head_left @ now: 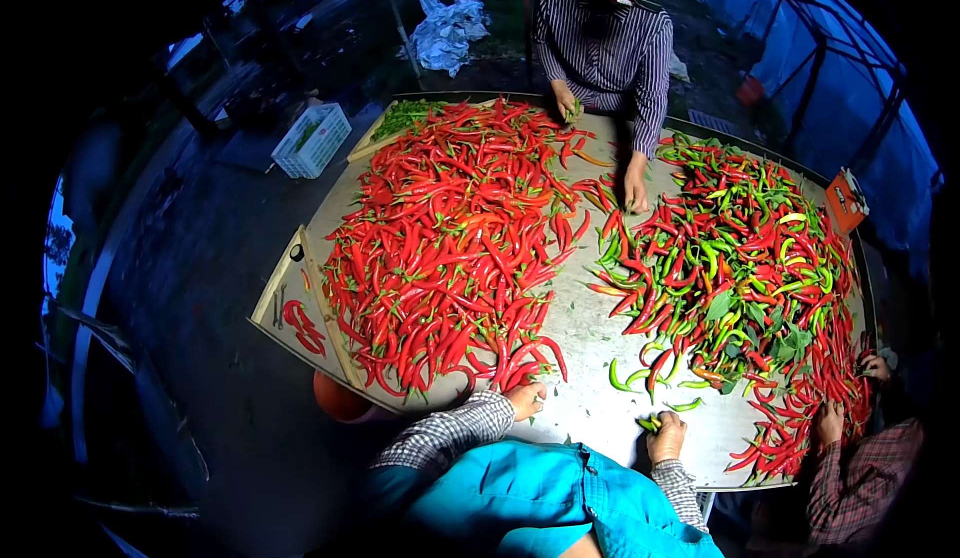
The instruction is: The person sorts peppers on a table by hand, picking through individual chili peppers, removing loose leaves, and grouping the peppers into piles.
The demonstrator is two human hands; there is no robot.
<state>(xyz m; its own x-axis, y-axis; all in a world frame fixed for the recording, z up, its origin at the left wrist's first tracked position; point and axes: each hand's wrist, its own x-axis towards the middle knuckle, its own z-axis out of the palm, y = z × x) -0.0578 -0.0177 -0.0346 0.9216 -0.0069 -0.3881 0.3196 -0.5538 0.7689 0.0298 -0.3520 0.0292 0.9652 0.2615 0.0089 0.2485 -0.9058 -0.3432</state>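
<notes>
My left hand (527,400) rests at the near edge of a large heap of red chili peppers (450,238); its fingers are curled, and whatever may be inside them is hidden. Closed around a few green chili peppers (650,424), my right hand (668,440) is low over the near part of the table (590,398). Just beyond it lie some loose green chili peppers (618,376). To the right spreads a mixed heap of red and green chili peppers (740,248) with leaves (790,343) among them.
Across the table a person in a striped shirt (603,48) handles peppers with both hands. Another person's plaid sleeve (860,478) and hands are at the right corner. A wooden strip (335,328) borders the left heap. A white crate (312,141) stands on the ground at left.
</notes>
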